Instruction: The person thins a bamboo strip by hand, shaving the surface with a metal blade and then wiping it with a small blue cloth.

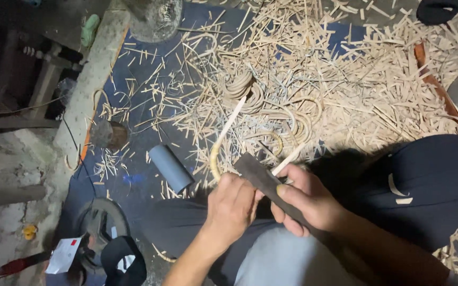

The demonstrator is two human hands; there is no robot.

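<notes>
My left hand [232, 206] grips a bent strip of pale cane [223, 135] that curves up from the fist and ends in a straight white tip. My right hand [306, 198] holds a dark flat blade [258, 175], thumb pressed on its side, its edge resting across the cane just above my left fist. A second pale end of cane [288, 160] pokes out beyond the blade. Both hands work over my lap, which is covered in dark cloth.
A thick litter of cut cane slivers and coiled cane rings [292, 100] covers the blue mat [144, 106] ahead. A grey pipe piece [170, 168] lies left of my hands. A concrete ledge [88, 79] runs along the left; a round dark object [102, 222] sits lower left.
</notes>
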